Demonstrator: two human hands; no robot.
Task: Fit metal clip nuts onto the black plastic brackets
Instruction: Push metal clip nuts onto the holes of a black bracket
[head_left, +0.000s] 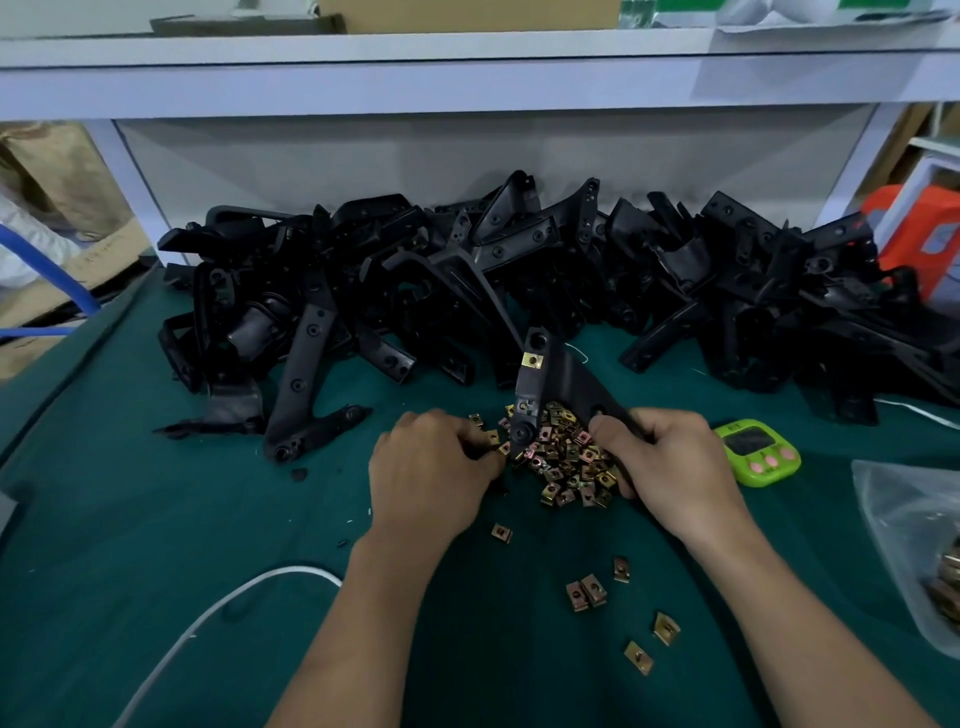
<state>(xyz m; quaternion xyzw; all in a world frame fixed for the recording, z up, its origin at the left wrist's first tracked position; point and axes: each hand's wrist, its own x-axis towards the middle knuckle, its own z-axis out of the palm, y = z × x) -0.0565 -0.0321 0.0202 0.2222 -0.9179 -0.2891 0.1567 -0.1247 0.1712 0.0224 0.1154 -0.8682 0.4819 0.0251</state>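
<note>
Only two hands and two forearms of the person are in view. The left hand (431, 478) is bare, its back broad and smooth, with the knuckles standing up as a low, rounded ridge. The right hand (670, 467) is bare as well, with faint lines of tendon across its back and a blunt, rounded thumb (605, 434). The fingers (670, 423) are plain; their nails are too small to make out. The left forearm (363, 623) and the right forearm (789, 634) are uncovered from the wrist to the picture's lower edge. Both are slim at the wrist, thicker further down, and smooth all along.
</note>
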